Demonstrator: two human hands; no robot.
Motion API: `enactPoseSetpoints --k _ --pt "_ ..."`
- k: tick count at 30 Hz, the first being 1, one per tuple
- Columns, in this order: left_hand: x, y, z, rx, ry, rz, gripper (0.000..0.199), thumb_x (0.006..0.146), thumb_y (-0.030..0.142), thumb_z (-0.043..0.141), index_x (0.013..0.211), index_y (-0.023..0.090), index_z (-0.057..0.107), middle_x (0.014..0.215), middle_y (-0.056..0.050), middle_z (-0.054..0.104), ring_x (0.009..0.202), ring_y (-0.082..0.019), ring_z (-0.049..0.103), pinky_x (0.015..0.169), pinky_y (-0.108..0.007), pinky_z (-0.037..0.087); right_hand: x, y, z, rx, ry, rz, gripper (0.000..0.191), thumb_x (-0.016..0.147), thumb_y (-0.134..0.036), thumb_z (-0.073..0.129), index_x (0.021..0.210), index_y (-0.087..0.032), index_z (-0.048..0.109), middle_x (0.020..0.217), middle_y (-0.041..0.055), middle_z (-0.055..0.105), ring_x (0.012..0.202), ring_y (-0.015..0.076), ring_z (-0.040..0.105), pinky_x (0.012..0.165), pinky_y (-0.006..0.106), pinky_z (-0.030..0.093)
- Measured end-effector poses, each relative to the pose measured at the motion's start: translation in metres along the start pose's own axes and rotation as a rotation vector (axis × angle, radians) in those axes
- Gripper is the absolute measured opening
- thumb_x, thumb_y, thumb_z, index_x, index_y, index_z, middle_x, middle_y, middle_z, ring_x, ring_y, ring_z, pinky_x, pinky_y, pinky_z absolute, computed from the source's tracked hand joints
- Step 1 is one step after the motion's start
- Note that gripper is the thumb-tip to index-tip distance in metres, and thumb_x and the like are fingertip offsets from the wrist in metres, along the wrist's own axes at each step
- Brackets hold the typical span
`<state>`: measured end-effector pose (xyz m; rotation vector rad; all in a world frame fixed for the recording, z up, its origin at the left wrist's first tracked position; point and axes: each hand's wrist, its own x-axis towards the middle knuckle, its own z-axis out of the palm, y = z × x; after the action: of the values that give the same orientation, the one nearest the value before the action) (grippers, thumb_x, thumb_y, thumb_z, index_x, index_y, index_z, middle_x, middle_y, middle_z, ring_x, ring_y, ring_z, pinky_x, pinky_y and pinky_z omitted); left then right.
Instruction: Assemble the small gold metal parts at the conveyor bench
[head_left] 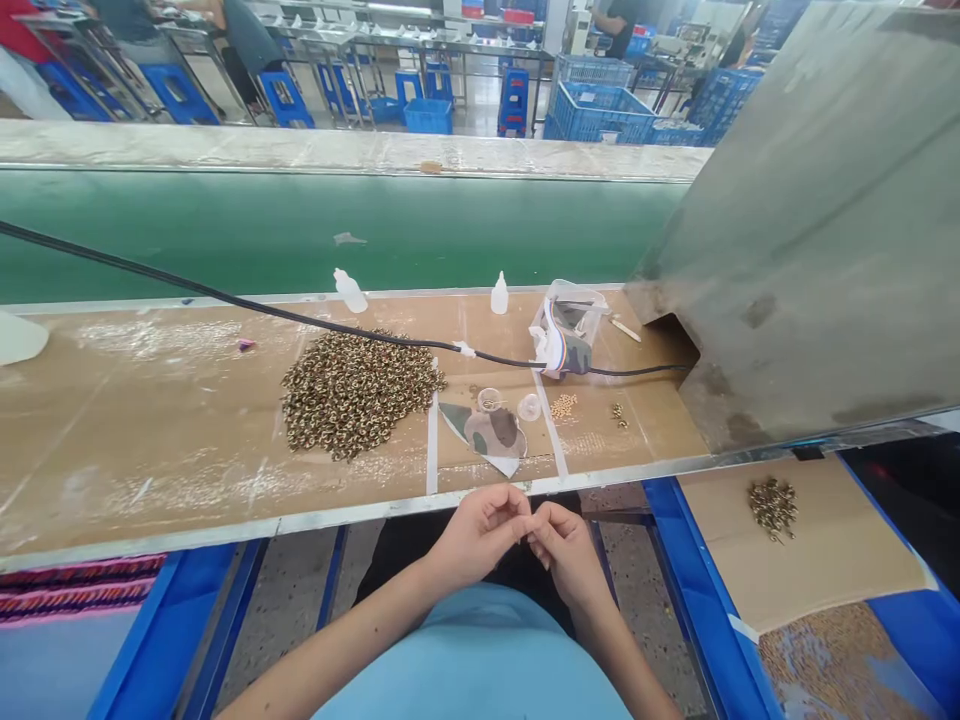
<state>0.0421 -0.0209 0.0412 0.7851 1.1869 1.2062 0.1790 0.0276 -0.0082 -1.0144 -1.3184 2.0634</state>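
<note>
Bright, fairly even indoor light, likely from overhead; strip light (397,8) glaring at top center. Pale sheen across green conveyor belt (300,240). Soft, faint shadows on bench; deepest dark in notch of steel hood (810,220), lower right corner also dark. Strong wide-angle bowing toward frame edges, bench rail (187,525) sloping at left. Slight softness on fingers (480,530) and distant blue crates (600,115).

Left hand (477,537) and right hand (568,556) raised close together at the midline, fingers (520,507) pinched and meeting; forearms (337,640) converging inward.
</note>
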Motion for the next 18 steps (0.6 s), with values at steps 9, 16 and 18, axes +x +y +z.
enactPoseSetpoints --k 9,16,18 --pt "-0.004 -0.014 0.011 0.071 -0.161 0.135 0.018 0.072 0.028 0.066 0.063 0.013 0.059 0.064 -0.003 0.059 0.063 -0.011 0.054 0.063 -0.024 0.044 0.005 -0.01 0.006 0.304 0.11 0.054 0.043 0.067 -0.05 0.069 0.05 -0.019 0.044 0.044 -0.0075 0.034 0.041 0.0053 0.026 0.043 0.021 0.022" --pt "0.008 -0.006 0.001 -0.124 0.291 -0.009 0.021 0.066 0.032 0.072 0.071 0.014 0.063 0.059 0.001 0.059 0.054 -0.008 0.051 0.057 -0.021 0.044 0.005 -0.021 0.004 0.177 0.151 0.032 0.046 0.068 -0.053 0.068 0.049 -0.018 0.045 0.041 -0.0072 0.033 0.041 0.005 0.025 0.045 0.022 0.021" --pt "0.009 -0.006 0.002 -0.118 0.267 -0.031 0.022 0.067 0.033 0.071 0.075 0.013 0.067 0.06 0.0 0.06 0.056 -0.009 0.053 0.058 -0.021 0.046 0.005 -0.021 0.005 0.127 0.172 0.029 0.048 0.067 -0.056 0.068 0.048 -0.018 0.044 0.042 -0.0068 0.033 0.042 0.0054 0.027 0.044 0.022 0.021"
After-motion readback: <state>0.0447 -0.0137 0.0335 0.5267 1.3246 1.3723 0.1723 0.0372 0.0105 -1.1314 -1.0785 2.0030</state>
